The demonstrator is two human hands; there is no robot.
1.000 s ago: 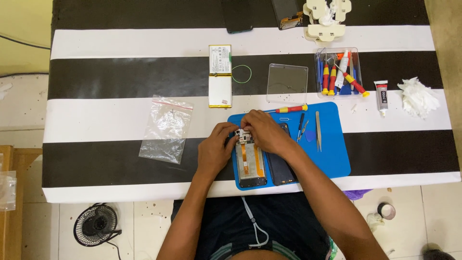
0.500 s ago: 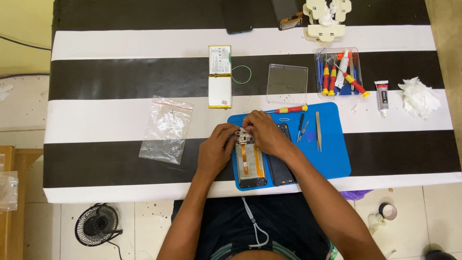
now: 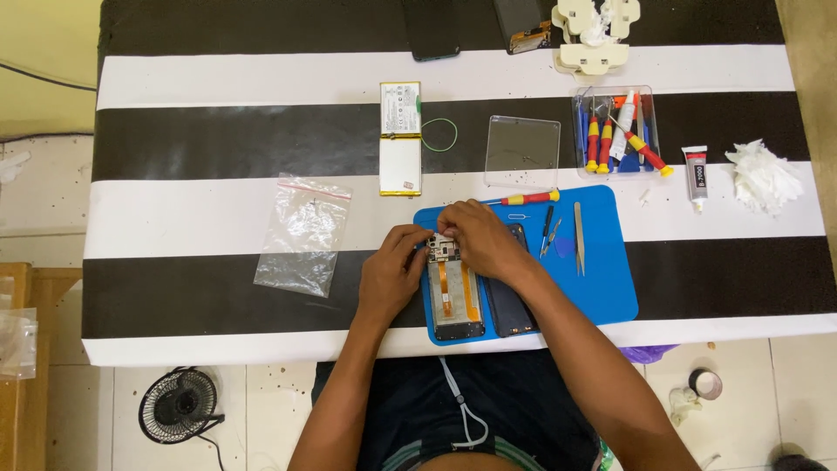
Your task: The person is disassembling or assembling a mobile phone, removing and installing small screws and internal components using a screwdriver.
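Seen from the head camera looking straight down, a worktop [image 3: 218, 218] covered in broad black and white stripes fills most of the frame, with pale speckled floor tiles around it.

Near the front edge lies a blue mat [image 3: 602, 279]; everything below is placed from it. On the mat's left part sits an opened phone [image 3: 453, 301], its inside facing up with orange ribbon cables showing. Just right of it, touching or nearly so, lies a dark back cover [image 3: 508, 301].

The left hand [image 3: 392, 275] rests at the phone's upper left, fingers curled against its edge. The right hand [image 3: 475, 237] covers the phone's top end, fingers bent down onto the parts there. Whether either hand pinches anything cannot be told.

On the mat's right part lie tweezers [image 3: 578, 235] and small dark tools. A red and yellow screwdriver [image 3: 527, 198] lies along the mat's top edge.

Left of the mat, well apart, is a clear plastic bag [image 3: 301, 234]. Behind the mat are a flat battery [image 3: 400, 138], a clear lid [image 3: 522, 152] and a clear tool box [image 3: 617, 131]. Right of the box are a glue tube [image 3: 696, 174] and a crumpled tissue [image 3: 763, 174].

On the floor, left of the person's knees, stands a small black fan [image 3: 179, 406].
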